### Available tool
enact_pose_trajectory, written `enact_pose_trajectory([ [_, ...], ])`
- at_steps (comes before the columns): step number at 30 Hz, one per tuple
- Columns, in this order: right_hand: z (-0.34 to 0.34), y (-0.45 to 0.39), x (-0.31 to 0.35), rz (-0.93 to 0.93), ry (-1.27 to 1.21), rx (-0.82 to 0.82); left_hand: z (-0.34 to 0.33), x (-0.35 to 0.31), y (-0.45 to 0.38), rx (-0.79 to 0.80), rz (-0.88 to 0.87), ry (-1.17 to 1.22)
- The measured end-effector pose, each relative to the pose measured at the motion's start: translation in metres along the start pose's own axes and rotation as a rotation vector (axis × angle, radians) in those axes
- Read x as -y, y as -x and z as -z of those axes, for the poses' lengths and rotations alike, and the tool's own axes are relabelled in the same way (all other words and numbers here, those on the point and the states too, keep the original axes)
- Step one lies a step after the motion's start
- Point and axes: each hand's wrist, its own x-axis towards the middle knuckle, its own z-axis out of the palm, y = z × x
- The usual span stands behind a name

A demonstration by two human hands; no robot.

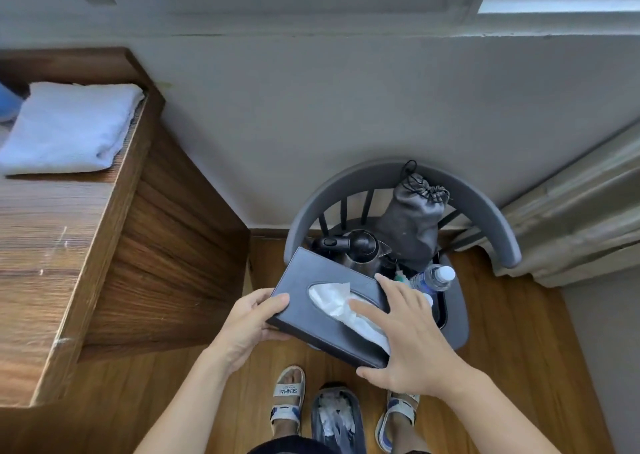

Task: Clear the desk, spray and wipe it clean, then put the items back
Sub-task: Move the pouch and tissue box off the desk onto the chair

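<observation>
A tissue box point(329, 306) is held by both hands, left point(247, 325) and right point(408, 341), above a loaded chair point(485, 211); a towel point(69, 126) lies on the desk point(41, 245) at left.

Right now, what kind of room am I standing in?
Probably a hotel or guest room: a folded white towel lies on the wooden desk, and an electric kettle and water bottle sit on the grey chair by a curtain.
</observation>
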Motion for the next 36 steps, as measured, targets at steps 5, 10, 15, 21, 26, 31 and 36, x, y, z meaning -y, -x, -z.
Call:
enact_pose_trajectory([
  [5, -0.033, 0.01, -0.009, -0.154, -0.172, -0.061, 0.004, 0.036, -0.005, -0.092, -0.015, 0.041],
  [10, -0.091, 0.034, -0.013, -0.517, -0.403, -0.274, 0.008, 0.063, -0.018, -0.124, -0.008, 0.066],
  [15, -0.131, 0.025, -0.01, -0.758, -0.796, -0.1, 0.007, 0.086, -0.037, -0.128, 0.037, 0.112],
  [21, -0.163, 0.0, -0.015, -0.796, -0.795, -0.051, 0.019, 0.129, -0.063, -0.089, 0.144, 0.189],
  [26, -0.188, -0.017, -0.016, -0.78, -0.747, -0.027, 0.03, 0.163, -0.08, -0.068, 0.223, 0.324],
  [31, -0.204, -0.035, -0.023, -0.78, -0.765, -0.033, 0.036, 0.18, -0.106, -0.086, 0.269, 0.348],
  [36, -0.208, -0.045, -0.031, -0.825, -0.774, -0.049, 0.037, 0.177, -0.132, -0.069, 0.299, 0.172],
])
